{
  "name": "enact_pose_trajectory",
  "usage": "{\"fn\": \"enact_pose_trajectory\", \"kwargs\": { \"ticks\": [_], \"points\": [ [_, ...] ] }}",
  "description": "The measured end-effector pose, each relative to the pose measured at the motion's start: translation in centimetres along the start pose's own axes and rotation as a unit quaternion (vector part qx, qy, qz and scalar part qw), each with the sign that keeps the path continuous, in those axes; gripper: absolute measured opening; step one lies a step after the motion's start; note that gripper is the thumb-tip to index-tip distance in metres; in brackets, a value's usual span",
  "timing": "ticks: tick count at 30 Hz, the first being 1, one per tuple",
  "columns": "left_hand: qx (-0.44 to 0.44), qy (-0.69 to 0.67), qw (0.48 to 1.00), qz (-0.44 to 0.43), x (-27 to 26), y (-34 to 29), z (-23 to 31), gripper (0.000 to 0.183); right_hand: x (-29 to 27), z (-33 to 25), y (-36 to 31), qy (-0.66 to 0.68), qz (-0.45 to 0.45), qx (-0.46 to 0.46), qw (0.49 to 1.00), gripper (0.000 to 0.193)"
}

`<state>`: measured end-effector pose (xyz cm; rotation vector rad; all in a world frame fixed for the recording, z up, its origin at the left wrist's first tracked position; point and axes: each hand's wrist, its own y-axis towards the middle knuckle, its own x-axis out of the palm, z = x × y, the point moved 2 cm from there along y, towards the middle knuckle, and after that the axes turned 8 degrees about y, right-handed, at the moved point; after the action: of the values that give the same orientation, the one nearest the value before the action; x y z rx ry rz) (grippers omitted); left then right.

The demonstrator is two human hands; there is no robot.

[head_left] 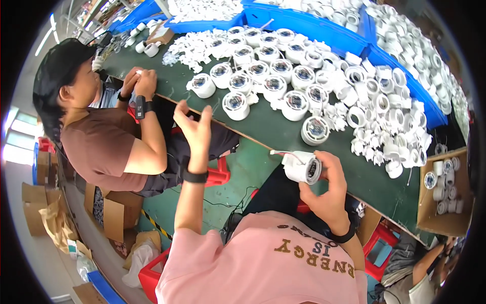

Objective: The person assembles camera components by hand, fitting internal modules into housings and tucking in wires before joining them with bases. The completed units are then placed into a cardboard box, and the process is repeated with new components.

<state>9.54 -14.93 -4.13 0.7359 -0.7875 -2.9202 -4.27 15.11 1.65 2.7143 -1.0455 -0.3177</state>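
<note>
A white cylindrical camera housing (pixel 301 167) with a dark round lens face is gripped between the thumb and fingers of my right hand (pixel 326 190). Thin red and white wires come out of its side, and it is held just off the table's front edge. My left hand (pixel 195 126) is raised beyond that edge, thumb and fingers spread, with nothing plainly held. Several similar housings with round circuit boards inside (pixel 295 105) stand on the dark green table (pixel 243 126). One housing (pixel 315 130) stands closest to the piece in my right hand.
Loose white rings and small plastic parts (pixel 385 101) are heaped on the table's right side. Blue bins (pixel 314 25) full of white parts line the back. A cardboard box (pixel 445 187) of housings sits at the right. A co-worker (pixel 106 131) handles a small white part at left.
</note>
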Motion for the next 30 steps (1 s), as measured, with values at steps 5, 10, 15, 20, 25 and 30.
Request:
{"fn": "enact_pose_trajectory", "kwargs": {
  "ticks": [5, 10, 15, 20, 25, 30],
  "points": [
    [0.191, 0.21, 0.958, -0.035, 2.1, 6.1, -1.3, 0.082, 3.2, 1.7, 4.4, -0.245, -0.012, -0.172, 0.954, 0.057],
    [0.257, 0.255, 0.928, -0.083, 4.4, 8.5, -0.4, 0.066, 5.2, 2.4, 6.7, -0.382, -0.053, -0.156, 0.909, 0.054],
    [0.215, 0.266, 0.936, 0.087, 2.8, 16.5, 3.5, 0.062, 5.8, 1.8, 6.4, -0.387, -0.069, -0.115, 0.912, 0.053],
    [0.084, 0.421, 0.903, 0.034, 3.7, 32.0, -5.5, 0.065, 4.7, -0.5, 5.4, -0.296, -0.099, -0.117, 0.943, 0.044],
    [0.035, 0.48, 0.861, -0.164, 8.9, 36.0, -9.6, 0.059, -1.6, -0.2, 2.0, -0.279, 0.044, 0.001, 0.959, 0.034],
    [0.155, 0.505, 0.811, -0.249, 15.5, 40.3, -13.9, 0.044, -5.5, -1.6, 0.1, -0.238, 0.108, 0.073, 0.963, 0.026]
  ]
}}
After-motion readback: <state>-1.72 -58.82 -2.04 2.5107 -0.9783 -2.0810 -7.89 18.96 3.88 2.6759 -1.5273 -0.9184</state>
